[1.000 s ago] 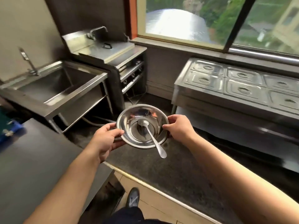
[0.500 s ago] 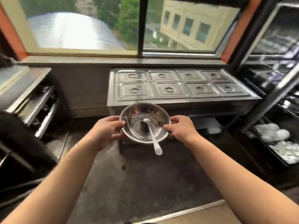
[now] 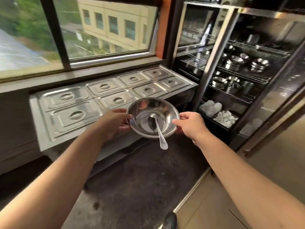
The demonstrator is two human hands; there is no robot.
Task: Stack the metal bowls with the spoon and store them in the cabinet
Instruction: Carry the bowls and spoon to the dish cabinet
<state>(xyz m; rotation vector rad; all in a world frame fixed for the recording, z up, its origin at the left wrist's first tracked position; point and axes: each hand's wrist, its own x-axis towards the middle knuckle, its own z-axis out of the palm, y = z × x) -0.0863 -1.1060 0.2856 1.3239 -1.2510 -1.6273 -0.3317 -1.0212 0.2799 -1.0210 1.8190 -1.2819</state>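
I hold the stacked metal bowls (image 3: 142, 113) in front of me at chest height, above the dark floor. A metal spoon (image 3: 159, 129) lies inside the top bowl, its handle sticking out over the near rim. My left hand (image 3: 113, 123) grips the left rim and my right hand (image 3: 189, 123) grips the right rim. The cabinet (image 3: 239, 66) stands to the right with its front open, showing wire shelves with several metal bowls and pots.
A steel serving counter (image 3: 102, 95) with several lidded pans runs under the window (image 3: 74, 30), just behind the bowls. White cloths (image 3: 222, 118) lie on the cabinet's low shelf. A tan door panel (image 3: 280, 154) is at the far right. My shoe (image 3: 170, 220) shows at the bottom.
My view has swung to the right: the sink is gone, the serving counter slid left, and the open cabinet has come into view. Both hands keep the same hold on the bowls.
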